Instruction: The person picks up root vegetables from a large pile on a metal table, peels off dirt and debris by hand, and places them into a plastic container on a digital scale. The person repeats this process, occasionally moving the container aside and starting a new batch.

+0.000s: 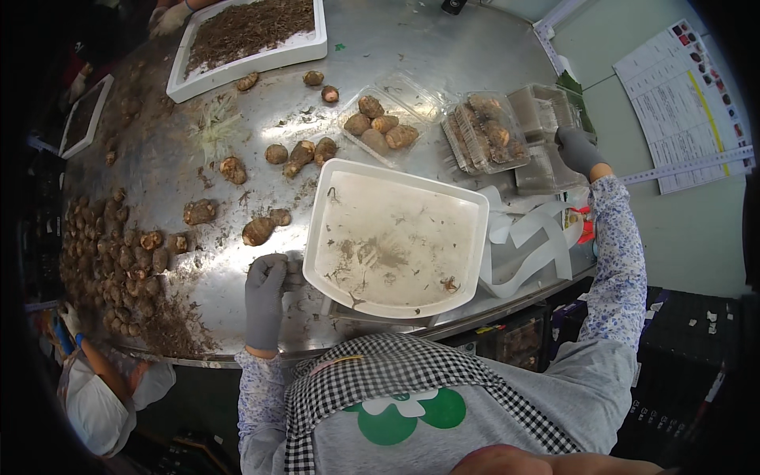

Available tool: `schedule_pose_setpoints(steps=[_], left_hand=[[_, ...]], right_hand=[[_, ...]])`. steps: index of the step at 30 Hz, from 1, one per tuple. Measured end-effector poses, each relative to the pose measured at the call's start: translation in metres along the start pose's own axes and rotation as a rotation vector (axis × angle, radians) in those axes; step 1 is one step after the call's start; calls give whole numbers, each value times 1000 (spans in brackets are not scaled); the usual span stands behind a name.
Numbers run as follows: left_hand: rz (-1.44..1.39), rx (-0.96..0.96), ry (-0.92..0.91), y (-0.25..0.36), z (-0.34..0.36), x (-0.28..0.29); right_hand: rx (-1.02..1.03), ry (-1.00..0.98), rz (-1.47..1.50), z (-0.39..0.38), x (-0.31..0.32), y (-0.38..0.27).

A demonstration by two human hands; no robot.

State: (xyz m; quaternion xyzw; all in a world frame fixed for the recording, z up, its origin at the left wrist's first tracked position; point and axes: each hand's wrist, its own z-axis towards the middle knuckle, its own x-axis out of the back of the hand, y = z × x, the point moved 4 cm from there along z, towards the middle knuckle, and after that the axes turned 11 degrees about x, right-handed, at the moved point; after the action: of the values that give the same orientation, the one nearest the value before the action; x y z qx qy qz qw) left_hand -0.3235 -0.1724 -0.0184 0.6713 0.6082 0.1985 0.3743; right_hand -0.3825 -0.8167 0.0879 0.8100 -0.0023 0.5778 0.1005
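Note:
My left hand, in a grey glove, has curled fingers at the steel table's near edge, left of a white tray with dirt in it; whatever it may hold is hidden. My right hand, gloved too, grips the stacked empty clear plastic containers at the right. An open clear container holds several brown tubers, and closed filled packs sit beside it. Loose tubers lie above my left hand, with a large pile farther left.
A foam box of soil or debris and a smaller white box stand at the back left. Co-workers' hands appear at top left and bottom left. White straps lie right of the tray; a paper sheet is far right.

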Motion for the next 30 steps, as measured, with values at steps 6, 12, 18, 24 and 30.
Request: schedule_pose_setpoints(steps=[6,12,18,24,30], left_hand=[[-70,11,-10,1,-10,2],[-29,-13,26,3,-13,13],[-36,-8,62,2,-16,15],[-34,11,2,-3,-9,2],[-9,-51,5,13,-17,5]], right_hand=[[-200,189,-147,-4,-13,-36],[-226,181,-126,28,-16,-30],[-170,119,-140,26,2,-27],[-206,279,-161,22,32,21],[-199,784,-34,-25,85,-29]])
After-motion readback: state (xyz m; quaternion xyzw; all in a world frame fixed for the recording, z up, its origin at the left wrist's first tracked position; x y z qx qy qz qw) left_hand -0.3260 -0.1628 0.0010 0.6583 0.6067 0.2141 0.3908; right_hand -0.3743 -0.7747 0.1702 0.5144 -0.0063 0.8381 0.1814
